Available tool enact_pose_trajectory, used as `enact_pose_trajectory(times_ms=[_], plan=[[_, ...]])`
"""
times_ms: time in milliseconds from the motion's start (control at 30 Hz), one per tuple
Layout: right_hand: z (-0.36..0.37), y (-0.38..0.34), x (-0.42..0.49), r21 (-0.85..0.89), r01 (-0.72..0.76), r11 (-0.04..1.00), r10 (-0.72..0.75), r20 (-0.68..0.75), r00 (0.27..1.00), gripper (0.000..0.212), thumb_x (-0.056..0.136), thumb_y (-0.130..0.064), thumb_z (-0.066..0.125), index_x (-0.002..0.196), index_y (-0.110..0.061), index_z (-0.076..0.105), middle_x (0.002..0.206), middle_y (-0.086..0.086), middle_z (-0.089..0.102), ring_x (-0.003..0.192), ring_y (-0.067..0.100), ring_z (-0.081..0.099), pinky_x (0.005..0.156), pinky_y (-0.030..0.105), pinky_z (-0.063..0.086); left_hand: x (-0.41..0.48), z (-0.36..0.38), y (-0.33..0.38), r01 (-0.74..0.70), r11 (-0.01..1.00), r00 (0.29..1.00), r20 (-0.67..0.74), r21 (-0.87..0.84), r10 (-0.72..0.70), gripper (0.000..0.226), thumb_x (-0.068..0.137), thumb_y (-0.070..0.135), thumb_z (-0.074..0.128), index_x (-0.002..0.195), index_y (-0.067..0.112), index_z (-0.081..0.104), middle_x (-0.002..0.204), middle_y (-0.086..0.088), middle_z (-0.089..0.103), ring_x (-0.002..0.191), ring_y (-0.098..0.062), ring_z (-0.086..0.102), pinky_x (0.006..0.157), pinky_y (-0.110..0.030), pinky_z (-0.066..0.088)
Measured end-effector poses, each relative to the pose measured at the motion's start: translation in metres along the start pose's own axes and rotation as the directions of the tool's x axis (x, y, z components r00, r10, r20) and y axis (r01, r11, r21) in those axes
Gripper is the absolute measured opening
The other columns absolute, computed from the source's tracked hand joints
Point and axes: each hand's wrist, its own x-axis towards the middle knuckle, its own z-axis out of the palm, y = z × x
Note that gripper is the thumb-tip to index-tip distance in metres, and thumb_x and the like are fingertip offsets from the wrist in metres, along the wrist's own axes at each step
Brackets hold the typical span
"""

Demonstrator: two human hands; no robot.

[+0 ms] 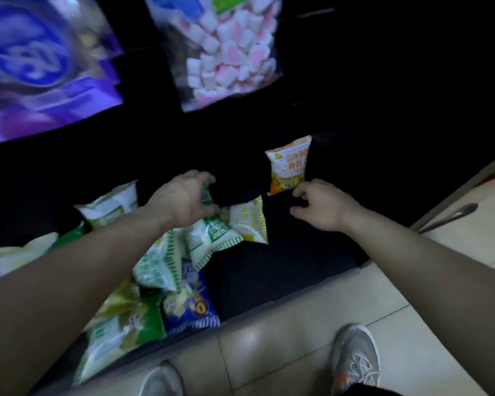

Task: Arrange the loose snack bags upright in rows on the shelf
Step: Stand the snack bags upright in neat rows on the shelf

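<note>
Right now the orange bag (pixel 288 167) stands upright on the dark shelf (pixel 297 261), alone toward the back. My right hand (pixel 322 208) sits at its five o'clock, fingers loosely curled with thumb and forefinger apart, pinching nothing; the fingertips (pixel 297 192) are just at the bag's lower corner, and I cannot tell if they touch.

My left hand (pixel 183 198), at the orange bag's eight o'clock, pinches a green-and-white bag (pixel 210 238) by its top edge, and its body trails down onto the heap (pixel 155 270) of loose bags lying flat and crossed over each other at seven o'clock, a yellow bag (pixel 249 221) and a blue bag (pixel 189 305) among them.

These look light, puffed and crinkly, I judge: slick film that slides, contents that crush. The crimped top seam is the safe hold. Set down, they tip easily, so each wants a neighbour to lean on.

Room looks good: bare shelf lies at three and six o'clock of the orange bag. The shelf's front lip runs along the tiled floor (pixel 297 338) near my shoes (pixel 355 358), and the heap overhangs it. At twelve o'clock a marshmallow bag (pixel 229 52) hangs low, with purple bags (pixel 40 67) at ten, so I lift little.
</note>
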Motion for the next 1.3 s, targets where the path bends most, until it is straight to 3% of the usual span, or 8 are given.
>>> enact_pose_trajectory(times_ms=[167, 333, 500, 733, 933, 1033, 1167, 1300], plan=[[0.030, -0.062, 0.001, -0.025, 0.107, 0.994, -0.105, 0.064, 0.992, 0.059, 0.092, -0.043, 0.063, 0.144, -0.021, 0.044, 0.142, 0.006, 0.047, 0.128, 0.024, 0.049, 0.102, 0.041, 0.045, -0.082, 0.014, -0.054, 0.067, 0.997, 0.997, 0.025, 0.043, -0.068, 0.076, 0.088, 0.054, 0.063, 0.151, 0.026, 0.030, 0.149, -0.005, 0.041, 0.128, -0.029, 0.048, 0.096, -0.038, 0.047], [0.083, -0.094, 0.029, -0.010, 0.123, 0.992, -0.119, 0.175, 0.977, 0.077, 0.092, -0.050, 0.062, 0.153, -0.017, 0.028, 0.156, 0.013, 0.030, 0.137, 0.032, 0.041, 0.104, 0.039, 0.042, -0.101, 0.035, -0.087, 0.156, 0.985, 0.988, 0.034, -0.075, -0.153, 0.080, 0.086, 0.055, 0.065, 0.151, 0.028, 0.027, 0.152, -0.003, 0.035, 0.138, -0.027, 0.036, 0.106, -0.041, 0.042], [0.123, -0.111, 0.065, 0.138, 0.027, 0.990, -0.052, 0.181, 0.982, 0.092, 0.082, -0.074, 0.054, 0.149, -0.015, 0.032, 0.145, 0.011, 0.047, 0.127, 0.031, 0.051, 0.097, 0.041, 0.048, -0.087, 0.042, -0.102, 0.215, 0.959, 0.974, -0.030, -0.184, -0.224, 0.079, 0.088, 0.051, 0.065, 0.152, 0.028, 0.027, 0.154, -0.002, 0.033, 0.139, -0.026, 0.035, 0.105, -0.037, 0.040], [0.153, -0.127, 0.086, 0.299, -0.100, 0.949, 0.055, 0.157, 0.986, 0.104, 0.060, -0.083, 0.065, 0.139, -0.020, 0.040, 0.125, 0.005, 0.061, 0.106, 0.025, 0.063, 0.085, 0.039, 0.055, -0.074, 0.051, -0.104, 0.191, 0.953, 0.978, -0.035, -0.234, -0.205, 0.077, 0.087, 0.050, 0.065, 0.150, 0.027, 0.027, 0.146, -0.001, 0.039, 0.133, -0.026, 0.040, 0.106, -0.041, 0.041], [0.148, -0.131, 0.081, 0.405, -0.159, 0.900, 0.093, 0.177, 0.980, 0.070, 0.055, -0.068, 0.084, 0.110, -0.029, 0.066, 0.103, -0.007, 0.070, 0.091, 0.012, 0.065, 0.084, 0.033, 0.056, -0.080, 0.043, -0.112, 0.235, 0.921, 0.966, -0.029, -0.310, -0.256, 0.078, 0.088, 0.051, 0.066, 0.151, 0.029, 0.027, 0.150, 0.002, 0.034, 0.136, -0.024, 0.037, 0.105, -0.037, 0.040], [0.134, -0.125, 0.069, 0.354, -0.117, 0.928, 0.079, 0.121, 0.990, 0.081, 0.054, -0.057, 0.090, 0.119, -0.025, 0.053, 0.112, -0.004, 0.063, 0.101, 0.017, 0.062, 0.084, 0.033, 0.054, -0.082, 0.040, -0.112, 0.241, 0.907, 0.963, -0.027, -0.346, -0.267, 0.078, 0.086, 0.051, 0.067, 0.150, 0.028, 0.028, 0.149, 0.002, 0.036, 0.135, -0.023, 0.039, 0.106, -0.038, 0.041], [0.109, -0.114, 0.042, 0.166, -0.013, 0.986, 0.019, -0.034, 0.999, 0.078, 0.059, -0.051, 0.089, 0.118, -0.029, 0.044, 0.110, -0.001, 0.048, 0.094, 0.021, 0.057, 0.077, 0.037, 0.053, -0.077, 0.038, -0.098, 0.202, 0.911, 0.970, -0.056, -0.360, -0.237, 0.079, 0.085, 0.053, 0.067, 0.149, 0.026, 0.031, 0.145, 0.000, 0.043, 0.133, -0.022, 0.042, 0.108, -0.036, 0.039], [0.095, -0.098, 0.015, -0.011, 0.111, 0.994, -0.112, -0.136, 0.984, 0.071, 0.068, -0.052, 0.080, 0.122, -0.030, 0.039, 0.111, -0.003, 0.056, 0.102, 0.021, 0.053, 0.072, 0.037, 0.049, -0.072, 0.033, -0.070, 0.169, 0.827, 0.973, -0.042, -0.536, -0.225, 0.081, 0.080, 0.065, 0.064, 0.148, 0.030, 0.035, 0.135, 0.007, 0.051, 0.118, -0.018, 0.054, 0.097, -0.035, 0.047]])
